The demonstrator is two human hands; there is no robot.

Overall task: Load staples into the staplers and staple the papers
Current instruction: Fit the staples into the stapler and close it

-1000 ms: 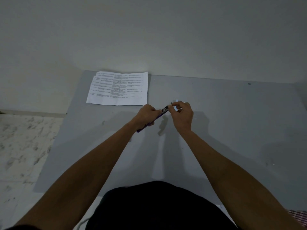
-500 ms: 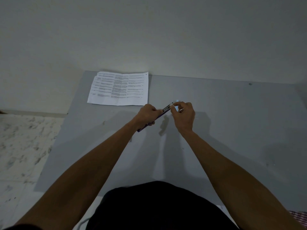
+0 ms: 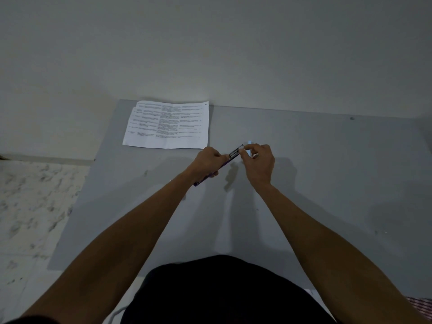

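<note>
While I am watching through the head camera, the left hand (image 3: 207, 161) is wrapping its fingers around the stapler (image 3: 234, 153), so that grip is clamped on the tool's middle. The stapler is slanting from lower left to upper right. Its dark purple rear end is poking out below the left hand, and its metal front end is showing in the gap between the two hands. It is being held just above the grey tabletop (image 3: 327, 174), where a shadow is falling just nearer to me.

The right hand (image 3: 259, 163) is meeting the stapler's front end with curled fingers, its thumb and forefinger pinching together at the metal tip, so this grip is closed on the stapler too. Something small and pale is glinting at those fingertips, but I am not able to tell what it is.

The papers (image 3: 168, 125) are lying flat at the far left part of the tabletop, printed side up, their far edge almost touching the plain wall (image 3: 210, 43). They are sitting apart from both hands, with the near right corner closest to the left hand.

Both forearms are reaching in from the bottom of the view, over a dark garment (image 3: 222, 295). A mottled pale floor (image 3: 30, 206) is showing left of the tabletop.
</note>
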